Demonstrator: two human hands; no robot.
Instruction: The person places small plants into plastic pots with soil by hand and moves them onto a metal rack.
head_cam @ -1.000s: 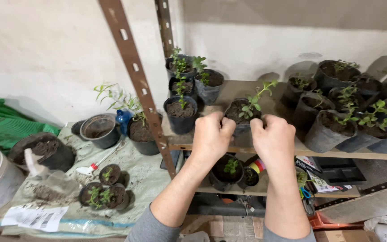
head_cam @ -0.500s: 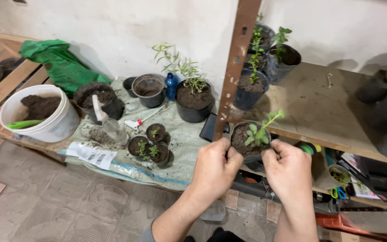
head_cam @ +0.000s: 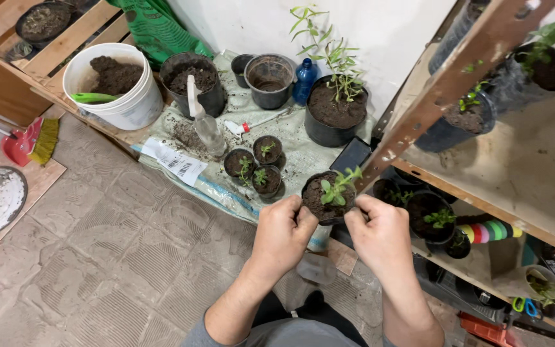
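Pot (head_cam: 326,200) base behind hands (head_cam: 329,234)

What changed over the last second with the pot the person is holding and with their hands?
The small black pot with a seedling has come off the metal shelf, where it sat among other pots, and has been carried down and left, out over the edge of the sacking-covered bench. The left hand and right hand kept their grip on its sides throughout. The white bucket and spray bottle stayed put.

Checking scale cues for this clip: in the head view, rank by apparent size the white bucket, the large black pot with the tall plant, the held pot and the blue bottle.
1. white bucket
2. large black pot
3. held pot, though nearer the camera, so less sure
4. blue bottle, partly hidden
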